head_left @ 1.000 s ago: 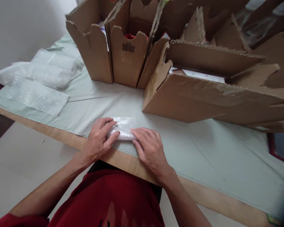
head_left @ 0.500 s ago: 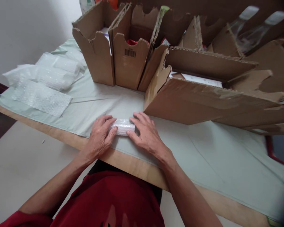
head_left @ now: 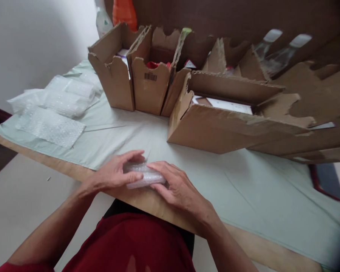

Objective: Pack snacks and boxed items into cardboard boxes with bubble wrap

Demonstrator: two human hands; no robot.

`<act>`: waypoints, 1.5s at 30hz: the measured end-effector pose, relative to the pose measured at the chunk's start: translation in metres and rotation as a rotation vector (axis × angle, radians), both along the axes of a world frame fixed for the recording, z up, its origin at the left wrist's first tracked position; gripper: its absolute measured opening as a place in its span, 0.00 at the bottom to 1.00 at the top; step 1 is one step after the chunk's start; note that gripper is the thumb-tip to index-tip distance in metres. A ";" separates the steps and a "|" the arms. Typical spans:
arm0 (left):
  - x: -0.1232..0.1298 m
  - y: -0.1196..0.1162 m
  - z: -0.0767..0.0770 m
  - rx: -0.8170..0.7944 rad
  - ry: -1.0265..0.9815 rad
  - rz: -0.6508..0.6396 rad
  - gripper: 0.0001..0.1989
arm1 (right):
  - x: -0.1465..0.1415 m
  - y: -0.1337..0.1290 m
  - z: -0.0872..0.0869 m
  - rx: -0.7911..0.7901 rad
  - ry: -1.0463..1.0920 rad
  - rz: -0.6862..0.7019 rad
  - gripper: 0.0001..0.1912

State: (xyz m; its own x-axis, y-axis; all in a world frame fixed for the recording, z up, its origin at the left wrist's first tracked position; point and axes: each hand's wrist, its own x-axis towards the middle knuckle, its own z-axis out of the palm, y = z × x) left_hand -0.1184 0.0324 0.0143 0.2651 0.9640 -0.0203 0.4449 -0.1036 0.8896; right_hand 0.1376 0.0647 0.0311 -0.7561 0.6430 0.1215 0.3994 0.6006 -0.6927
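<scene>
A small clear bubble-wrap roll [head_left: 147, 177] lies between my two hands, near the front edge of the cloth-covered table. My left hand [head_left: 119, 172] grips its left end, with the thumb across the near side and the fingers over the far side. On the roll's right end, my right hand [head_left: 171, 181] is closed, fingers on top and thumb low on the near side. What the wrap may contain cannot be made out. A flat bubble-wrap piece [head_left: 52, 126] and a pile of bubble wrap [head_left: 70, 94] rest on the table at the left.
Upright cardboard holders [head_left: 119, 87] stand along the back. A long cardboard box [head_left: 223, 128] with white items inside is at the centre right. Behind are an orange bottle [head_left: 124, 14] and clear bottles with white caps [head_left: 272, 35]. The table's wooden edge [head_left: 59, 166] runs in front.
Both hands and the roll have come closer to my body, and the roll is now tilted. The view has shifted, showing more of the bottles at the back.
</scene>
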 end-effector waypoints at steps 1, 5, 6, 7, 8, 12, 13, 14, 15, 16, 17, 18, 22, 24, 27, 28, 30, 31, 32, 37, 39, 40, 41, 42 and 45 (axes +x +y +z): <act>0.006 0.001 0.004 -0.036 -0.004 -0.074 0.30 | 0.003 -0.003 0.003 0.002 -0.013 -0.005 0.27; 0.036 0.000 0.014 -0.188 -0.095 -0.241 0.17 | 0.017 -0.010 0.012 0.028 -0.001 -0.092 0.29; 0.042 0.000 0.016 -0.206 -0.105 -0.245 0.14 | 0.022 -0.011 0.013 0.049 0.008 -0.116 0.29; 0.047 -0.001 0.017 -0.206 -0.108 -0.237 0.13 | 0.028 -0.011 0.014 0.075 0.016 -0.141 0.28; 0.052 -0.002 0.018 -0.196 -0.107 -0.227 0.11 | 0.033 -0.012 0.015 0.100 0.027 -0.168 0.29; 0.068 -0.005 0.022 -0.161 -0.145 -0.221 0.07 | 0.050 -0.016 0.014 0.146 0.151 -0.360 0.33; 0.072 -0.005 0.023 -0.165 -0.150 -0.222 0.07 | 0.052 -0.018 0.012 0.149 0.161 -0.386 0.33; 0.076 -0.006 0.023 -0.171 -0.150 -0.221 0.07 | 0.053 -0.020 0.010 0.158 0.151 -0.380 0.33; 0.080 -0.006 0.023 -0.172 -0.144 -0.222 0.08 | 0.053 -0.022 0.009 0.173 0.123 -0.342 0.33; 0.084 -0.007 0.023 -0.171 -0.133 -0.224 0.08 | 0.054 -0.025 0.007 0.186 0.091 -0.297 0.34; 0.087 -0.006 0.023 -0.168 -0.116 -0.229 0.08 | 0.055 -0.026 0.007 0.194 0.067 -0.263 0.34; 0.090 -0.006 0.023 -0.161 -0.097 -0.234 0.07 | 0.059 -0.028 0.007 0.192 0.059 -0.257 0.35; 0.097 -0.006 0.025 -0.102 -0.034 -0.245 0.01 | 0.081 -0.029 0.016 0.111 0.059 -0.343 0.38; 0.101 -0.006 0.026 -0.090 -0.026 -0.251 0.02 | 0.089 -0.028 0.022 0.062 0.021 -0.305 0.33; 0.107 -0.003 0.027 -0.101 -0.044 -0.273 0.03 | 0.091 -0.028 0.031 0.021 0.014 -0.263 0.18; 0.108 -0.001 0.026 -0.110 -0.069 -0.285 0.04 | 0.091 -0.027 0.034 0.030 0.033 -0.266 0.15; 0.109 0.007 0.025 -0.138 -0.156 -0.314 0.12 | 0.093 -0.024 0.046 0.071 0.083 -0.285 0.12; 0.108 0.011 0.023 -0.159 -0.222 -0.323 0.18 | 0.097 -0.021 0.054 0.095 0.112 -0.306 0.10; 0.107 0.016 0.020 -0.180 -0.299 -0.325 0.24 | 0.102 -0.017 0.064 0.120 0.145 -0.340 0.09; 0.100 0.034 -0.004 -0.294 -0.539 -0.095 0.30 | 0.138 0.024 0.123 0.128 0.440 -0.723 0.09; 0.099 0.036 -0.012 -0.348 -0.494 -0.012 0.28 | 0.149 0.053 0.140 0.107 0.596 -0.848 0.09; 0.099 0.035 -0.014 -0.360 -0.470 0.000 0.27 | 0.152 0.068 0.145 0.096 0.650 -0.886 0.09; 0.100 0.035 -0.016 -0.360 -0.450 0.003 0.26 | 0.156 0.083 0.148 0.085 0.673 -0.917 0.09; 0.101 0.034 -0.017 -0.349 -0.430 -0.002 0.26 | 0.158 0.097 0.149 0.073 0.659 -0.959 0.09; 0.104 0.031 -0.018 -0.284 -0.347 -0.023 0.23 | 0.163 0.124 0.149 0.085 0.369 -1.123 0.07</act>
